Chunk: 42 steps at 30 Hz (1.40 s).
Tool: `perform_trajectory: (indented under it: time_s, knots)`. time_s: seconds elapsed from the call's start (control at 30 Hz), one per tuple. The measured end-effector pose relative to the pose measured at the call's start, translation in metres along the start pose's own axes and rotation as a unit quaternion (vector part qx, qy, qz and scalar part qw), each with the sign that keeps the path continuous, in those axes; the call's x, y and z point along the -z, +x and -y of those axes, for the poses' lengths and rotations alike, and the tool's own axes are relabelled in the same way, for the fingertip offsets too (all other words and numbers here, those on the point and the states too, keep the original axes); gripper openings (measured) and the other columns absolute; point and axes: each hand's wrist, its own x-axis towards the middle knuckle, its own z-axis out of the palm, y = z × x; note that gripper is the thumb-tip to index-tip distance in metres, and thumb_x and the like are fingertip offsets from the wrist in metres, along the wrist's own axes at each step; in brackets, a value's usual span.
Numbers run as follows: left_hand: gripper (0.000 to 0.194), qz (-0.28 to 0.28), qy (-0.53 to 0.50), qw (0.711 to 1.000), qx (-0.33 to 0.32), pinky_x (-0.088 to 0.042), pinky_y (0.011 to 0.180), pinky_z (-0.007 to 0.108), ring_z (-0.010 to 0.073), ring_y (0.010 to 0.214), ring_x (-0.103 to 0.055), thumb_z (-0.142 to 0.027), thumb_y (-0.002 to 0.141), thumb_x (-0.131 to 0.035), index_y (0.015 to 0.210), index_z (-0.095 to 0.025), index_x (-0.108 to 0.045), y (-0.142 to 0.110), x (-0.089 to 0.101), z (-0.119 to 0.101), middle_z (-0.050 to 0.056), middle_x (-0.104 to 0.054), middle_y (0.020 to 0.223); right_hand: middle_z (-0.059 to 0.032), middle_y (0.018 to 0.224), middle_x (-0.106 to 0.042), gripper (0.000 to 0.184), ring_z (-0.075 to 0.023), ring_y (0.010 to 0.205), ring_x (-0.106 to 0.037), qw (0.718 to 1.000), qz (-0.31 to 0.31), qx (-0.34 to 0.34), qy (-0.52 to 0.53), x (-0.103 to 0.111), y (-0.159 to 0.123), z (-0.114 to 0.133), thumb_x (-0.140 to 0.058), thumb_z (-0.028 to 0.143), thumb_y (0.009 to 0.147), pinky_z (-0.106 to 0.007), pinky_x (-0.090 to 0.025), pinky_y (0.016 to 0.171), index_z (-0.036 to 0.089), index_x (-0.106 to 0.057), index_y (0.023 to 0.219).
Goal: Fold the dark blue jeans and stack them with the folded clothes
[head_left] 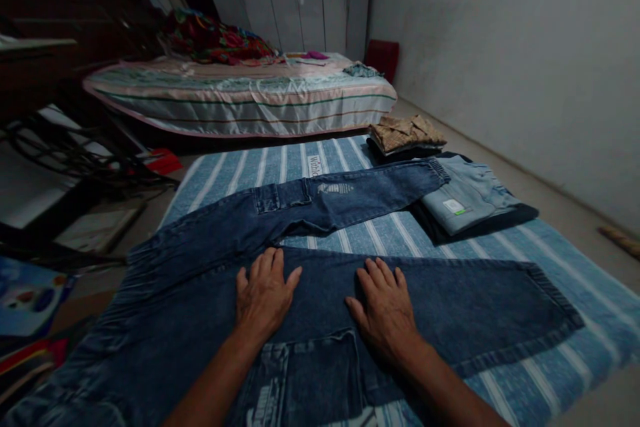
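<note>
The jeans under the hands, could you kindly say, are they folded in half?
No, the jeans lie spread out, with their two legs apart.

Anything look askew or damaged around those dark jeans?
Two things. The dark jeans have their far leg splayed away from the near one, its cuff overlapping the folded light jeans in view. That leg also shows a pale frayed patch, possibly just styling.

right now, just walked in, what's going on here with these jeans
A person rests both hands, the left and the right, palms down on the nearer leg of dark blue cargo jeans. The jeans lie spread out on a blue striped sheet. Toward the right are folded light-blue denim and a folded brown patterned garment.
</note>
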Motion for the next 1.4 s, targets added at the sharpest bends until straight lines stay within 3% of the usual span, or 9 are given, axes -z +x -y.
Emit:
perform_trajectory:
  time_s: [0.1, 0.2, 0.37, 0.53, 0.63, 0.73, 0.97, 1.2, 1.4]
  knots:
    - [0.051, 0.004, 0.003, 1.000, -0.005, -0.034, 0.097, 0.053, 0.0338, 0.120, -0.047, -0.042, 0.091, -0.038, 0.127, -0.008, -0.052, 0.000, 0.003, -0.001, 0.020, -0.050, 0.133, -0.0138, 0.131, -0.053, 0.032, -0.0296, 0.125, -0.042, 0.998, -0.015, 0.035, 0.040, 0.001, 0.008, 0.009, -0.046, 0.024, 0.090, -0.051, -0.035, 0.102, 0.016, -0.054, 0.120]
    - [0.050, 0.015, 0.014, 1.000, -0.004, -0.033, 0.097, 0.054, 0.0339, 0.121, -0.046, -0.041, 0.091, -0.039, 0.128, -0.011, -0.052, 0.002, 0.004, -0.001, 0.020, -0.050, 0.134, -0.0101, 0.131, -0.054, 0.033, -0.0199, 0.121, -0.048, 0.987, 0.032, 0.119, 0.101, 0.001, 0.020, 0.017, -0.040, 0.019, 0.092, -0.038, -0.040, 0.100, 0.019, -0.053, 0.123]
    - [0.050, 0.042, 0.040, 0.998, 0.003, -0.032, 0.098, 0.058, 0.0329, 0.125, -0.043, -0.041, 0.092, -0.035, 0.132, -0.013, -0.049, 0.004, 0.002, -0.001, 0.019, -0.046, 0.137, -0.0073, 0.139, -0.047, 0.033, -0.0229, 0.132, -0.037, 0.988, 0.095, 0.100, 0.067, -0.004, 0.033, 0.010, -0.037, 0.023, 0.095, -0.050, -0.028, 0.108, 0.023, -0.051, 0.126]
    - [0.051, 0.098, 0.044, 0.994, 0.021, -0.034, 0.097, 0.059, 0.0323, 0.128, -0.040, -0.039, 0.093, -0.032, 0.134, -0.013, -0.046, 0.007, 0.013, -0.006, 0.018, -0.043, 0.141, -0.0117, 0.137, -0.049, 0.034, -0.0250, 0.132, -0.037, 0.998, 0.015, 0.017, 0.059, -0.006, 0.027, -0.004, -0.037, 0.021, 0.094, -0.048, -0.029, 0.109, 0.018, -0.054, 0.123]
    - [0.048, 0.113, 0.041, 0.993, 0.012, -0.035, 0.099, 0.056, 0.0316, 0.129, -0.040, -0.035, 0.092, -0.034, 0.131, -0.011, -0.049, 0.009, 0.023, -0.014, 0.018, -0.045, 0.140, -0.0112, 0.138, -0.048, 0.035, -0.0225, 0.132, -0.037, 0.991, -0.019, 0.075, 0.105, -0.006, 0.022, 0.001, -0.037, 0.019, 0.094, -0.043, -0.032, 0.108, 0.017, -0.053, 0.125]
    - [0.046, 0.095, 0.015, 0.994, -0.052, -0.031, 0.107, 0.048, 0.0271, 0.133, -0.037, -0.034, 0.093, -0.035, 0.130, -0.011, -0.050, 0.007, 0.022, -0.023, 0.016, -0.042, 0.143, -0.0080, 0.137, -0.050, 0.035, -0.0208, 0.131, -0.039, 0.983, 0.013, 0.119, 0.141, -0.008, 0.020, 0.010, -0.036, 0.023, 0.095, -0.041, -0.033, 0.109, 0.018, -0.053, 0.125]
    - [0.059, 0.088, -0.013, 0.994, -0.071, -0.026, 0.110, 0.051, 0.0270, 0.138, -0.029, -0.046, 0.092, -0.035, 0.138, -0.010, -0.040, 0.001, -0.005, -0.023, 0.015, -0.034, 0.148, -0.0081, 0.141, -0.046, 0.035, -0.0237, 0.134, -0.034, 0.986, 0.087, 0.097, 0.100, -0.007, 0.023, 0.007, -0.038, 0.027, 0.095, -0.047, -0.026, 0.111, 0.020, -0.052, 0.127]
    - [0.060, 0.095, -0.005, 0.994, -0.061, -0.022, 0.110, 0.053, 0.0269, 0.139, -0.026, -0.047, 0.092, -0.034, 0.141, -0.012, -0.037, 0.002, -0.003, -0.025, 0.014, -0.031, 0.149, -0.0155, 0.140, -0.045, 0.037, -0.0289, 0.134, -0.034, 0.998, 0.021, -0.046, 0.035, 0.003, 0.027, -0.006, -0.036, 0.022, 0.094, -0.049, -0.027, 0.109, 0.012, -0.053, 0.125]
    - [0.063, 0.107, 0.022, 0.992, -0.062, -0.021, 0.110, 0.055, 0.0265, 0.140, -0.023, -0.046, 0.092, -0.031, 0.142, -0.009, -0.034, 0.004, -0.003, -0.026, 0.013, -0.028, 0.151, -0.0090, 0.143, -0.043, 0.039, -0.0234, 0.136, -0.031, 0.991, 0.075, 0.088, 0.074, 0.004, 0.016, 0.000, -0.043, 0.029, 0.093, -0.044, -0.027, 0.111, 0.019, -0.049, 0.131]
